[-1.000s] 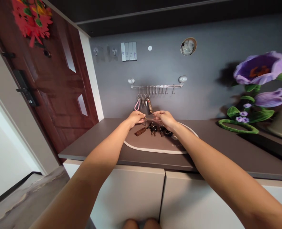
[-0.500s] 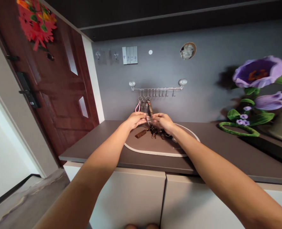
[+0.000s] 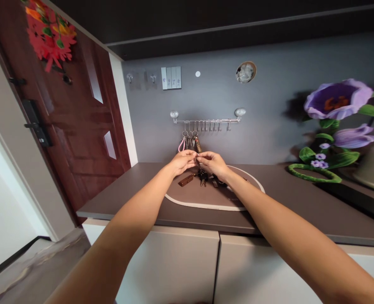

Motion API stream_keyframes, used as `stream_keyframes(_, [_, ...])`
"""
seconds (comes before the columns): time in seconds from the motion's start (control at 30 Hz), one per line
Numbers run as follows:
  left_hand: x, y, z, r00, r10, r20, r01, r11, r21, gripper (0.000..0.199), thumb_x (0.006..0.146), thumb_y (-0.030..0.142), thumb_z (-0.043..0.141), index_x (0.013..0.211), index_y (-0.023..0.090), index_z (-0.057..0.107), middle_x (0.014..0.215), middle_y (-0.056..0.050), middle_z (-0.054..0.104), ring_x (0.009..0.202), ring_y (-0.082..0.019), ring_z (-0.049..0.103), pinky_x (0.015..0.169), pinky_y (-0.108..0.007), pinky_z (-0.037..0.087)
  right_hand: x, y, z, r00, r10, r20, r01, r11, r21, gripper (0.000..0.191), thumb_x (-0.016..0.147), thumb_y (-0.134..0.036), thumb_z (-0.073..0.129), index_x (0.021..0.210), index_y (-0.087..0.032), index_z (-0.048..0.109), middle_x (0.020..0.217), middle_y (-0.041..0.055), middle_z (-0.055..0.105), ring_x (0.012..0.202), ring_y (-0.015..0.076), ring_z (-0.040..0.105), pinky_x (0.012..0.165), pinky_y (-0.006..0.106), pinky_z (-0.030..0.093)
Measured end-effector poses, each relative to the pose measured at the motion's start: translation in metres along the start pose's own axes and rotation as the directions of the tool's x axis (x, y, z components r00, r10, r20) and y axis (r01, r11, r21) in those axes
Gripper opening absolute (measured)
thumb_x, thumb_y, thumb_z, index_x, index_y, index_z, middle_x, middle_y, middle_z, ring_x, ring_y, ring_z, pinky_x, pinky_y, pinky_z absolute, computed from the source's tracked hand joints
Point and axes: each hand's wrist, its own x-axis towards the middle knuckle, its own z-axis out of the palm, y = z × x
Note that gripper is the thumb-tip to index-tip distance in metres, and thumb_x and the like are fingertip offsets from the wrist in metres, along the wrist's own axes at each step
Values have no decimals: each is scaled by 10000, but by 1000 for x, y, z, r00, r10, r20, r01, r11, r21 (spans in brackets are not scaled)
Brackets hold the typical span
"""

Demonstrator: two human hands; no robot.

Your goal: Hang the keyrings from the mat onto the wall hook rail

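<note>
Above the mat, the fingertips of my left hand (image 3: 183, 161) and my right hand (image 3: 214, 164) meet. Both pinch a small metal key ring (image 3: 197, 155), largely hidden by the fingers. Below them, a bunch of dark keys (image 3: 202, 176) and a brown block-shaped key fob (image 3: 186, 180) lie on the brown oval mat (image 3: 206, 203). Just behind my hands, several keys on rings hang from the left hooks of a clear hook rail (image 3: 207, 121). Among them are a pink strap (image 3: 181, 145) and a brown lettered tag (image 3: 198, 144).
Purple fabric flowers (image 3: 337, 103) with a green looped base stand at the right of the dark countertop (image 3: 278, 202). A black shelf (image 3: 225, 29) overhangs the wall. Light switches (image 3: 171, 78) are above the rail; a dark red door (image 3: 79, 114) is at left.
My right hand has moved left and its fingertips now meet those of my left hand at the ring. The view has tilted up slightly.
</note>
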Motion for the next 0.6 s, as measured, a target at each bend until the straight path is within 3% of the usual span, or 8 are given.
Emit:
stream_keyframes(0.37, [-2, 0, 4, 999, 34, 10, -34, 999, 8, 84, 732, 173, 582, 757, 125, 519, 705, -15, 589, 652, -93, 586, 772, -326, 451, 9, 14, -4, 985, -174, -1, 173, 978, -114, 219, 638, -339, 625, 752, -154, 651, 748, 31, 659, 686, 140, 584, 723, 285, 435])
stream_keyframes(0.6, [1, -2, 4, 997, 81, 3, -81, 996, 42, 152, 676, 227, 643, 769, 140, 561, 720, 4, 580, 652, -55, 534, 835, -364, 414, 10, 13, -7, 979, -199, -32, 193, 972, -133, 251, 652, -374, 612, 767, -154, 651, 796, 45, 663, 735, 149, 583, 747, 291, 427])
